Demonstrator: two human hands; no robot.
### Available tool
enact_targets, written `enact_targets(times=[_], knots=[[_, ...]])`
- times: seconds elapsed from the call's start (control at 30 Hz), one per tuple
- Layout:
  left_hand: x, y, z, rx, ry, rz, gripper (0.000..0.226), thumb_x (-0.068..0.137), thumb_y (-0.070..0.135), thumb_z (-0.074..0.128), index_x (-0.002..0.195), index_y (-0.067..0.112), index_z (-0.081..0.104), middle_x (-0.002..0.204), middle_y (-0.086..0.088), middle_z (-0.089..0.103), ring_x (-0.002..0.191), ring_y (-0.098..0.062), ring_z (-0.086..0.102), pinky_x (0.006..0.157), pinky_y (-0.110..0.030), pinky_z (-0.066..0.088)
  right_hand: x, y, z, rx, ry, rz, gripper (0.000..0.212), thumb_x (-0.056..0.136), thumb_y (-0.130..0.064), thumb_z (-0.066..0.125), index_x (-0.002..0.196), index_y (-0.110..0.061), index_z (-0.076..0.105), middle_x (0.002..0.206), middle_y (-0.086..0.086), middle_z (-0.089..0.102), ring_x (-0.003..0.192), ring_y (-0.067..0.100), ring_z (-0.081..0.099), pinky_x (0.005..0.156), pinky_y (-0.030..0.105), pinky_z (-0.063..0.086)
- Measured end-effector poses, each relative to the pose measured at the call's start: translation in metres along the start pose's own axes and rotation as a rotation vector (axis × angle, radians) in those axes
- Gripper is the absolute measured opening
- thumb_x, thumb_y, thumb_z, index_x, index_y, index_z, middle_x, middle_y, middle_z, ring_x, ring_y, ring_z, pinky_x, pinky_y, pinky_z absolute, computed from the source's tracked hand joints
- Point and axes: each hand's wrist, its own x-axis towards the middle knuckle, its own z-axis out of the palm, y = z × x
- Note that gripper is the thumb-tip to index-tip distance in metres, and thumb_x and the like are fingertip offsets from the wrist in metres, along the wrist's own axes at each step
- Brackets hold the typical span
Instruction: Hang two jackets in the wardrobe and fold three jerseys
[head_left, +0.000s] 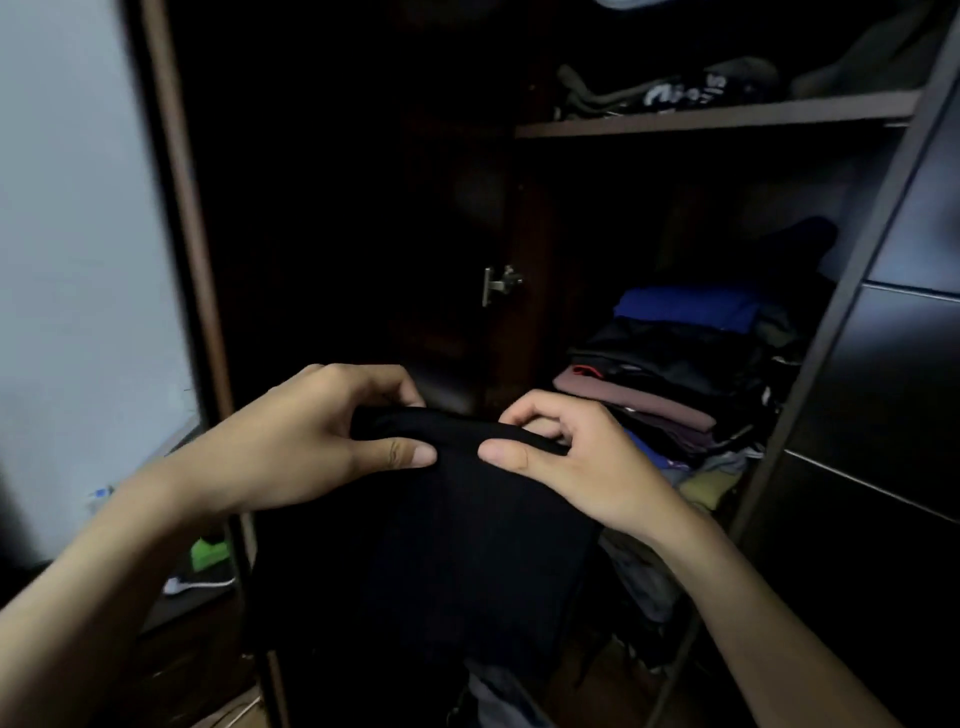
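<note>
1. Head view: step in hand, judged, is folding. Left hand (311, 441) and right hand (566, 457) each hold a narrow pinch grip on the top edge of the black garment (431, 561).
2. Next move likely needs a shelf at 2 o'clock in the wardrobe (717, 117).
3. Garment: dark, limp, hanging at centre; jersey or jacket, cannot tell.

Home bedroom, open wardrobe (176, 218), shelf (717, 117), folded clothes stack (675, 374)

Hands: two, a left hand (311, 441) and a right hand (576, 457). Black garment (426, 545): one. Wardrobe (187, 208): one. Wooden shelf (717, 117): one. Stacks of folded clothes: two, an upper stack (670, 91) and a lower stack (675, 374). Metal latch (500, 283): one.
</note>
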Motion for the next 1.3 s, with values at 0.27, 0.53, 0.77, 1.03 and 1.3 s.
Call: enact_targets(times=[0.27, 0.53, 0.77, 1.03, 1.3], knots=[[0.112, -0.004, 0.069, -0.279, 0.316, -0.037, 0.022, 0.079, 0.034, 0.078, 0.092, 0.019, 0.071, 0.088, 0.0, 0.076, 0.082, -0.013, 0.074, 0.075, -0.028, 0.059, 0.009, 0.113, -0.039, 0.663, 0.255, 0.169, 0.045, 0.079, -0.014, 0.085, 0.121, -0.013, 0.069, 0.118, 0.01, 0.076, 0.115, 0.027, 0.07, 0.107, 0.049, 0.051], [0.247, -0.032, 0.095, -0.509, 0.134, 0.06, 0.018, 0.079, 0.016, 0.078, 0.093, 0.006, 0.074, 0.082, 0.0, 0.077, 0.075, -0.006, 0.07, 0.067, -0.013, 0.054, 0.078, 0.136, -0.121, 0.213, 0.937, 0.108, 0.03, 0.096, -0.028, 0.069, 0.123, -0.025, 0.058, 0.127, -0.002, 0.066, 0.122, 0.011, 0.061, 0.107, 0.03, 0.048], [0.438, -0.005, 0.103, -0.347, 0.18, 0.225, 0.041, 0.074, 0.043, 0.084, 0.107, 0.023, 0.071, 0.099, 0.011, 0.074, 0.098, -0.007, 0.068, 0.093, -0.031, 0.052, 0.156, 0.109, -0.215, -0.507, 1.364, 0.262, 0.045, 0.101, -0.028, 0.059, 0.14, -0.012, 0.043, 0.13, 0.01, 0.06, 0.118, 0.028, 0.06, 0.088, 0.032, 0.045], [0.462, -0.037, 0.263, 0.066, -0.209, 0.153, 0.059, 0.098, 0.061, 0.037, 0.151, 0.036, 0.038, 0.161, 0.008, 0.034, 0.146, -0.015, 0.034, 0.12, -0.045, 0.026, 0.168, 0.202, -0.21, -0.909, 0.626, 0.9, 0.056, 0.106, -0.042, 0.038, 0.152, -0.01, 0.032, 0.159, 0.017, 0.033, 0.147, 0.035, 0.031, 0.12, 0.049, 0.025], [0.45, -0.029, 0.264, 0.124, -0.292, 0.121, 0.057, 0.105, 0.054, 0.027, 0.158, 0.034, 0.022, 0.167, 0.01, 0.016, 0.152, -0.016, 0.02, 0.121, -0.046, 0.016, 0.171, 0.191, -0.2, -0.986, 0.332, 1.024, 0.062, 0.109, -0.04, 0.028, 0.161, -0.01, 0.015, 0.168, 0.018, 0.015, 0.153, 0.042, 0.015, 0.123, 0.058, 0.011]])
